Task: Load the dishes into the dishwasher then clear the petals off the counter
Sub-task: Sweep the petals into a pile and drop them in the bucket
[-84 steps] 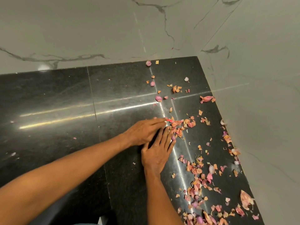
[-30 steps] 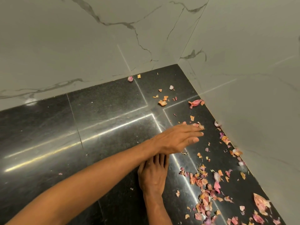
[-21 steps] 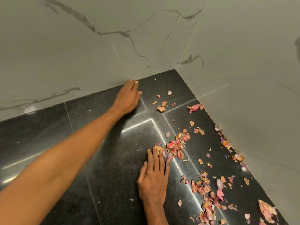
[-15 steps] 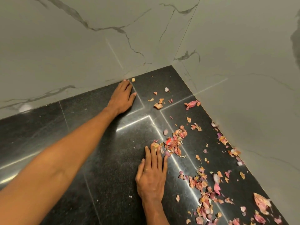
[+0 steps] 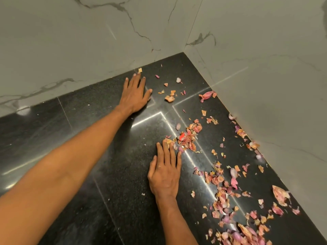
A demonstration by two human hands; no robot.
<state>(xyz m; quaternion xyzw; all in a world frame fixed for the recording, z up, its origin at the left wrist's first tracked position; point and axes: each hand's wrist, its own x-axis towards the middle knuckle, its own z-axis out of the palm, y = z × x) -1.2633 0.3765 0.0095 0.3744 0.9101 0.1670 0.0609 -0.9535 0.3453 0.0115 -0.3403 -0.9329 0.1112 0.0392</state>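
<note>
Two pale marble walls — the back wall (image 5: 88, 41) and the side wall (image 5: 265, 76) — meet in a corner at upper right. Both carry thin dark grey veins and faint straight tile seams. A soft bright glare (image 5: 23, 110) lies low on the back wall at far left — just above its bottom edge.

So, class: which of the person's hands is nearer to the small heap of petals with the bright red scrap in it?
Right. The right hand lies flat with its fingertips at the petal heap; the left hand rests flat farther back, near the wall, apart from it.
</note>
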